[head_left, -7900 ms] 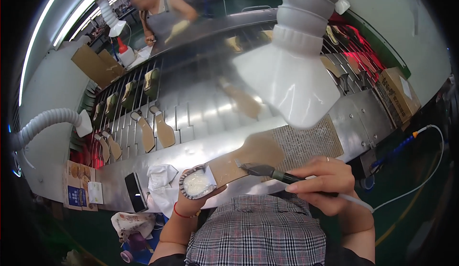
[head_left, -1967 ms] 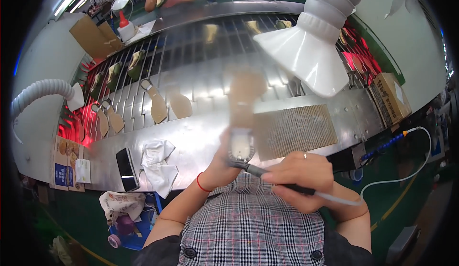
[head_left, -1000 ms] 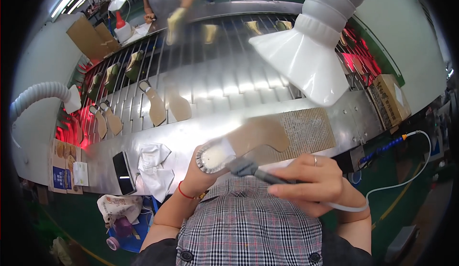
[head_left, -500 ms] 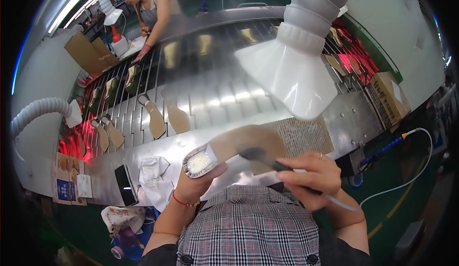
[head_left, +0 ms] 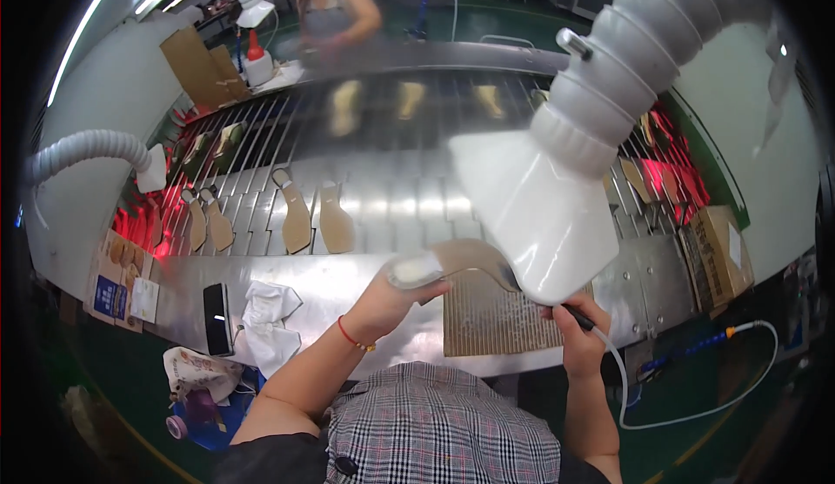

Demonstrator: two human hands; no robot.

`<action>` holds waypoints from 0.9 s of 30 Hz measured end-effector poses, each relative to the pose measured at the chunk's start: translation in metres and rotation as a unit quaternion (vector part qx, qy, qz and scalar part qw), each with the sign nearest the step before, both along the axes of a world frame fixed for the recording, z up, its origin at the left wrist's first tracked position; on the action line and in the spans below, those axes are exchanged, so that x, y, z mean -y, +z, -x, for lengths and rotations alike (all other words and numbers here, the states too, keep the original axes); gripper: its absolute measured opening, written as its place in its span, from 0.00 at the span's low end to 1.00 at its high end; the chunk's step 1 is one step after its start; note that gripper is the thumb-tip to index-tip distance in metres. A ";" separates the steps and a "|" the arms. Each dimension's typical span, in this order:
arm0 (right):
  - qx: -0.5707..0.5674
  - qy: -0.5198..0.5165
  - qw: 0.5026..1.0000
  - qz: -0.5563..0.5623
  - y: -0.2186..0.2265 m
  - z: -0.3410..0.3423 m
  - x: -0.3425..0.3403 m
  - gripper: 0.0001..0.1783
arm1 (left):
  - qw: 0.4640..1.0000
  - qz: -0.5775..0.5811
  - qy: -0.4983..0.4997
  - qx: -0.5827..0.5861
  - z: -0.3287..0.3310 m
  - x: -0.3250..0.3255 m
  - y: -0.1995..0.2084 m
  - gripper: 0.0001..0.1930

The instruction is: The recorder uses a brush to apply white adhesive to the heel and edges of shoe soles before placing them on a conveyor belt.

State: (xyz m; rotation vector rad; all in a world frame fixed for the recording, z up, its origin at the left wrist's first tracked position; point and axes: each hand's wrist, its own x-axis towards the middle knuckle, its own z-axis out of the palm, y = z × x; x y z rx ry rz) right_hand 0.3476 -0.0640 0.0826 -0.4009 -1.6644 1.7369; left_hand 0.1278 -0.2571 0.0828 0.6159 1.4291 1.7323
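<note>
Holding a tan shoe sole (head_left: pixel 472 255) by its blurry heel end, the left hand (head_left: pixel 387 303) has its fingers closed on it. The sole is up above the shiny counter (head_left: pixel 323 277), with its toe end over a ridged mat (head_left: pixel 500 327). The right hand (head_left: pixel 581 338) has its fingers curled around a brush (head_left: pixel 580 317) with a black handle. A big white hood (head_left: pixel 548 223) hides part of the brush, so I can't tell if it touches the sole. A white cloth (head_left: pixel 268 320) and a phone (head_left: pixel 217 320) lie side by side on the left.
</note>
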 end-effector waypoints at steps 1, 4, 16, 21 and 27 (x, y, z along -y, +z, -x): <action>-0.006 0.024 0.997 0.072 -0.008 0.003 -0.008 0.10 | 0.999 0.016 -0.003 -0.045 0.005 -0.014 -0.005 0.16; -0.182 0.052 0.929 0.318 -0.028 0.001 -0.026 0.14 | 0.998 -0.045 0.011 -0.031 0.023 -0.055 -0.020 0.16; -0.165 0.019 0.859 0.485 -0.080 -0.035 -0.024 0.15 | 0.900 0.223 0.180 -0.327 0.081 -0.070 -0.152 0.44; -0.123 0.009 0.854 0.506 -0.080 -0.034 -0.009 0.14 | 0.735 0.395 0.370 -0.408 0.186 -0.020 -0.146 0.37; -0.096 0.033 0.866 0.490 -0.068 -0.006 0.012 0.15 | 0.816 0.474 0.199 -0.265 0.238 0.012 -0.111 0.29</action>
